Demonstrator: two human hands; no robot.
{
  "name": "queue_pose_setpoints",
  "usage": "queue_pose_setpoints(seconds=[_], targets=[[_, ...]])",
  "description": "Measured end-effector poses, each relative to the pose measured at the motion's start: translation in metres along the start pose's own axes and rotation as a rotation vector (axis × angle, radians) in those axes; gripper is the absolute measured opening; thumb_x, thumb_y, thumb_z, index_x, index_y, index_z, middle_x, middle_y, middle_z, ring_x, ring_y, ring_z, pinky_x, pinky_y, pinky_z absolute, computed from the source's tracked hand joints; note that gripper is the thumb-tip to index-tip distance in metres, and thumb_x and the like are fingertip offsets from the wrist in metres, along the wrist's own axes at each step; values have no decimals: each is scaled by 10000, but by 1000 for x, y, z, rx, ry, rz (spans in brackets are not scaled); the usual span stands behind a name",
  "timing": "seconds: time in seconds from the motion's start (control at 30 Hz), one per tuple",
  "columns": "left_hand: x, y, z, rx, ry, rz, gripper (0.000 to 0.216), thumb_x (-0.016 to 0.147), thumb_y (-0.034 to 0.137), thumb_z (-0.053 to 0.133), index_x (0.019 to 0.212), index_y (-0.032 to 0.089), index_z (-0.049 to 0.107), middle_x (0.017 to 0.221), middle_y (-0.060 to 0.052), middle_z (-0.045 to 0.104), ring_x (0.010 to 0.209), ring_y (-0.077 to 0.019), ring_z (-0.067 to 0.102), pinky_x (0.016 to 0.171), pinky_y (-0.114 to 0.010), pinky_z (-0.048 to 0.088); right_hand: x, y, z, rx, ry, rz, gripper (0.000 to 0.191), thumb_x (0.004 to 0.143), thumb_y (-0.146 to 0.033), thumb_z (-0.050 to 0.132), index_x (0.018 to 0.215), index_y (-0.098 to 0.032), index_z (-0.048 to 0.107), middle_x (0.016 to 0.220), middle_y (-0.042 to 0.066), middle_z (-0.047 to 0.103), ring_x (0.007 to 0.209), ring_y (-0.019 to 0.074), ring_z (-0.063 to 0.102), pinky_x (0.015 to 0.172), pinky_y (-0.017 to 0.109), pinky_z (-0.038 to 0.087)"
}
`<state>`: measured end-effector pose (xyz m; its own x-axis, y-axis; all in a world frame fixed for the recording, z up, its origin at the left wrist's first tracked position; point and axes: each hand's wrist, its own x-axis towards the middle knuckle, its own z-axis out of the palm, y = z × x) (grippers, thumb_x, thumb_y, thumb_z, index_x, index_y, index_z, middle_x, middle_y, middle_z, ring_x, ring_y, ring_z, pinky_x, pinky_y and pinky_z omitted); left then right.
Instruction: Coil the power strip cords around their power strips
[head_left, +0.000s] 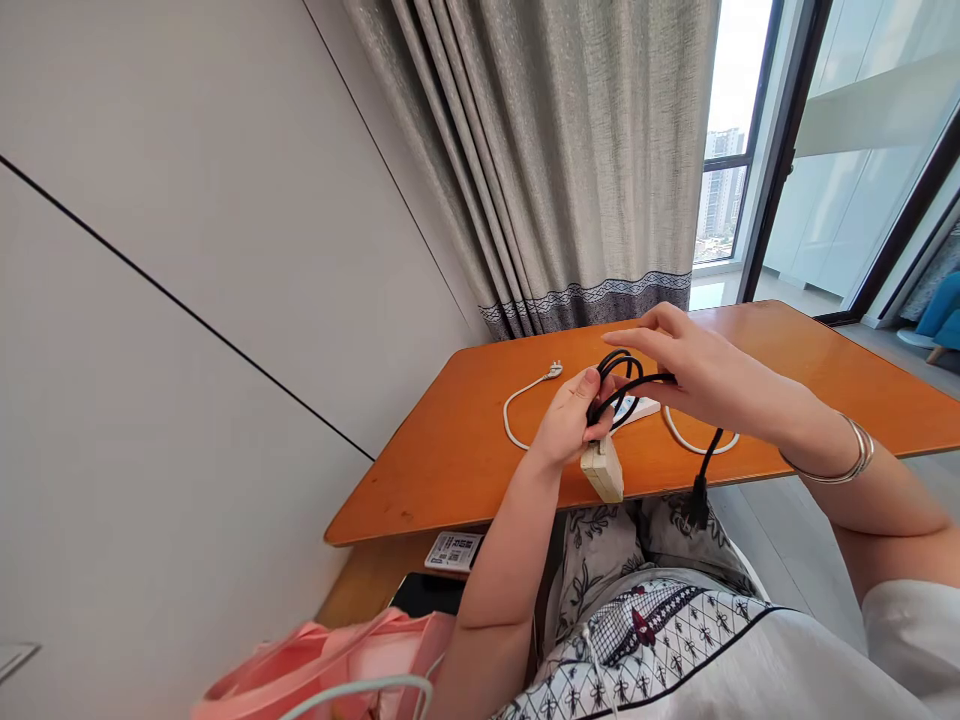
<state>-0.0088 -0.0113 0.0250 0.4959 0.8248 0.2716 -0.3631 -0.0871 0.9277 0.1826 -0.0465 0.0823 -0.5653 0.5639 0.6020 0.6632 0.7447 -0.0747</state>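
Observation:
My left hand (568,418) is closed around a coiled black power cable (637,388), thumb pressed on top of the loops. Held above the table to the right, my right hand (694,370) grips a stretch of the same cable, its index finger extended over the coil. From there the cable's free end hangs past the table edge, with a black plug (699,503) over my lap. A cream-coloured box (602,470), perhaps an adapter, dangles below my left hand. Behind the coil lies a white power strip (637,408), partly hidden by my hands.
On the orange-brown wooden table (427,440) lies a white cord ending in a white plug (555,369). Another white cord loop (701,447) curves at the right. Under the table edge are a dark phone-like slab (427,594), a printed card (454,551) and a pink bag (330,665).

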Motion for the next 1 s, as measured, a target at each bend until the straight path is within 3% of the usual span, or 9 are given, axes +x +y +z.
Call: queue_pose_setpoints(seconds=[0.13,0.2,0.33,0.63,0.83,1.0], targets=[[-1,-2,-4,-49,-60,-67,546,803,660,659,685,158,479,609,-2,632,283,15,237,321,-156,105,5,6,11,-93,97,-86,371,985,-298,526,1337,-208,598,1221,142,555,774,151,607,704,327,533],[-2,-2,-6,-90,-111,-96,534,844,632,631,661,157,467,529,6,591,273,14,212,320,-146,119,8,11,12,-134,65,-135,339,997,-328,525,1293,-206,638,1179,131,610,764,144,616,677,295,503],[-2,-2,-11,-177,-220,-175,520,910,572,576,613,168,438,360,84,349,271,-5,137,314,-133,166,13,18,8,-153,-15,-228,320,1025,-349,487,1213,-193,693,947,82,698,768,142,635,646,246,441],[1,1,-11,-214,-240,-201,493,925,542,564,629,151,513,373,112,198,297,-18,101,330,-136,167,19,25,5,-235,-129,-322,338,1022,-165,407,1225,-136,676,888,92,705,724,142,609,611,257,372],[0,-1,-12,-253,-266,-264,550,964,588,447,601,175,442,407,114,147,321,-28,71,333,-144,144,29,39,3,204,-178,-272,332,1015,-383,500,1098,-160,731,903,79,735,767,135,637,675,253,431],[-5,-5,-10,-305,-333,-255,521,932,532,546,590,207,324,414,113,160,327,-36,73,331,-160,154,31,53,21,679,-210,-73,462,836,-575,693,920,-124,748,775,50,704,667,116,586,606,237,438]])
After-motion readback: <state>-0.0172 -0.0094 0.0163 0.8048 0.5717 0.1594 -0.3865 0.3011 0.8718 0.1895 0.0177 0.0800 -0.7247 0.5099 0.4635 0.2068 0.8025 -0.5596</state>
